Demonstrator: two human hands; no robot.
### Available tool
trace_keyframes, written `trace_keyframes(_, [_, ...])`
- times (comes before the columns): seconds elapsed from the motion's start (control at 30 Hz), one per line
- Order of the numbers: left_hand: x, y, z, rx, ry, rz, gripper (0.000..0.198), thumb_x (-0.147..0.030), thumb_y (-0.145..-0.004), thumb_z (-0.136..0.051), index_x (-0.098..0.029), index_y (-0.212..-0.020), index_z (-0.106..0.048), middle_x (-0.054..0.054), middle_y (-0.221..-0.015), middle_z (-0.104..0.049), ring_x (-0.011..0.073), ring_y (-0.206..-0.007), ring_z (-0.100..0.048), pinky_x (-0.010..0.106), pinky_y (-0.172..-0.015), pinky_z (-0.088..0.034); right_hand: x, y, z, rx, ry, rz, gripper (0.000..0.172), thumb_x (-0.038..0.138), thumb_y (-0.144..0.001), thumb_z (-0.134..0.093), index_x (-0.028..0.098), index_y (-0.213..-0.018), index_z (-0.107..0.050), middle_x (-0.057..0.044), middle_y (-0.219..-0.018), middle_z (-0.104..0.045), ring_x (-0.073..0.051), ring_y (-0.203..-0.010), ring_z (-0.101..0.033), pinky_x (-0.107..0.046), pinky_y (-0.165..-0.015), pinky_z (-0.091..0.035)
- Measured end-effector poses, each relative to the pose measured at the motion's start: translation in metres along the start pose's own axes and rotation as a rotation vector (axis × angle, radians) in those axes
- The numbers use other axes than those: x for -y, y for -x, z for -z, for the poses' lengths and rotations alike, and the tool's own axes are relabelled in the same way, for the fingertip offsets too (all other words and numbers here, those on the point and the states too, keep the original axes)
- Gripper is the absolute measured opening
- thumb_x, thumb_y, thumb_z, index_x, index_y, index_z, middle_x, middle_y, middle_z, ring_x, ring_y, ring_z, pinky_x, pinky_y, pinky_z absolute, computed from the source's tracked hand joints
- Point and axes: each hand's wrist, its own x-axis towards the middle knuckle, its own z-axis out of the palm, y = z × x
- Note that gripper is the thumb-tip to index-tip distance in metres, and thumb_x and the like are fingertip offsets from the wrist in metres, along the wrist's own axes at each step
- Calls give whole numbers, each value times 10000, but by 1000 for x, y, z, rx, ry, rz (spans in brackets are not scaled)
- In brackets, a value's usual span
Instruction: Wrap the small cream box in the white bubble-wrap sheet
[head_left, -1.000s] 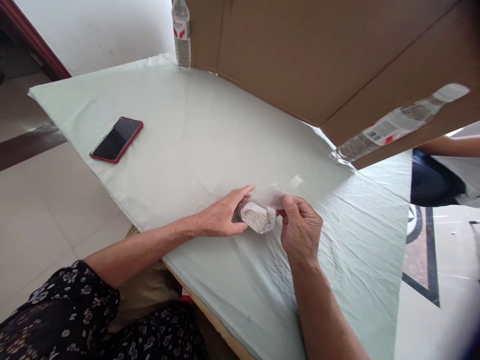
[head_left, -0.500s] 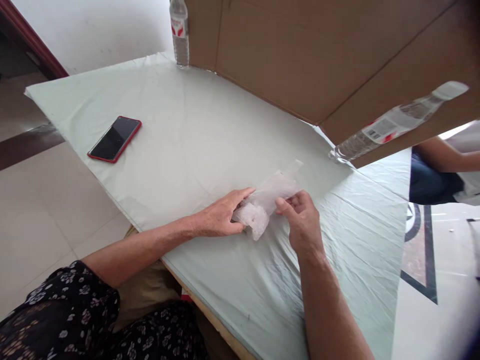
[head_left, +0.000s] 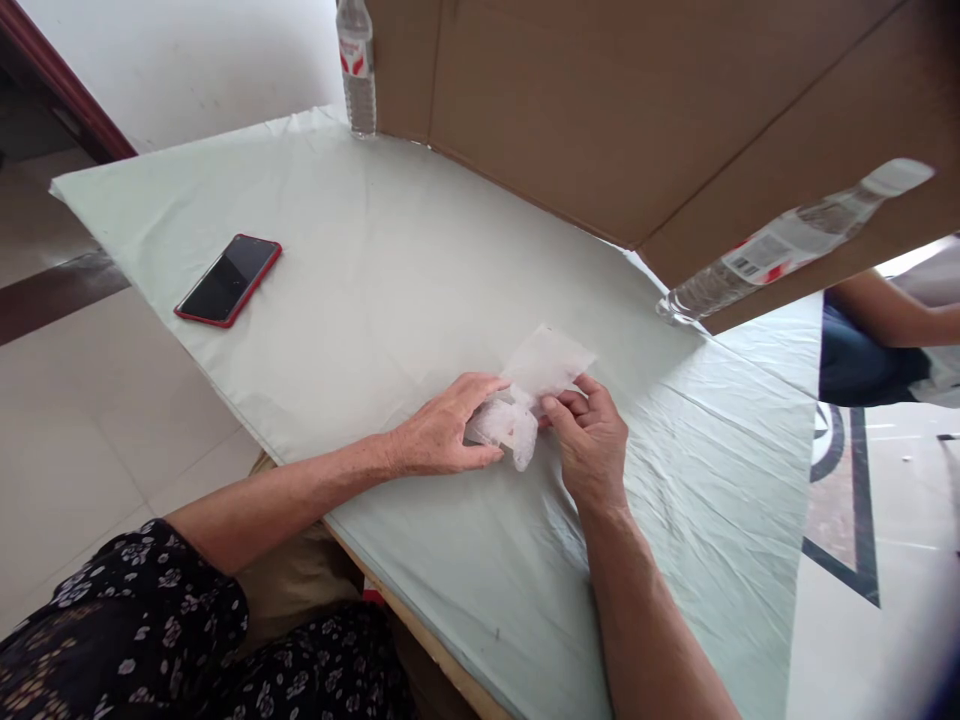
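Note:
A crumpled, translucent white wrap [head_left: 547,360] lies over the pale green tablecloth, one flat flap standing out toward the far side. My left hand [head_left: 446,428] curves round the bunched end of the wrap from the left, thumb and fingers on either side of it. Whatever may be inside that bunch is hard to make out. From the right, my right hand [head_left: 592,435] pinches the wrap's edge between thumb and fingers.
A black phone with a red case [head_left: 229,280] lies on the tablecloth [head_left: 360,270] at left. Behind stands a large cardboard panel [head_left: 540,110], with one plastic bottle [head_left: 357,75] at its left end and another bottle [head_left: 780,245] at right. Beyond the right edge, another person's arm [head_left: 896,308] shows.
My right hand has moved slightly left with the wrap's edge. The flap has turned and spread flatter, more toward the far side. My left hand has barely shifted.

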Motion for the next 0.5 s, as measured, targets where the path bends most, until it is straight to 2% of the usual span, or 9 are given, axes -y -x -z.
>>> trace_keyframes(0.13, [-4,1,3,-25,-18,107,547,-339,-755,-754,-225,-1263,-585,155,-1480,-444,300,-1248,-542,447,-988,-515,-5,-3,5,-130,55,83,432,325,-773,-727,208,-1172,-611,-53,-1006,-716,-185,-894,-669,-345,-717,-553])
trace_keyframes(0.23, [-7,2,4,-80,-41,151,366,-330,-770,-732,-206,-1105,-650,147,-1463,-472,266,-1118,-607,407,-885,-546,-4,-3,7,-211,102,146,371,319,-783,-726,205,-1126,-647,-51,-996,-711,-195,-943,-662,-375,-808,-539])
trace_keyframes(0.37, [-9,1,5,-181,-17,166,195,-298,-808,-682,-175,-960,-668,140,-1383,-546,194,-954,-636,335,-795,-547,5,3,7,-183,166,200,282,343,-829,-701,216,-1080,-676,-40,-954,-712,-192,-897,-656,-385,-840,-517])
trace_keyframes(0.5, [-9,-1,8,-244,-7,166,90,-247,-806,-654,-164,-844,-651,124,-1260,-620,170,-914,-636,281,-729,-535,24,16,3,-90,335,317,225,386,-873,-663,248,-1049,-693,-46,-1007,-723,-219,-938,-659,-409,-865,-507])
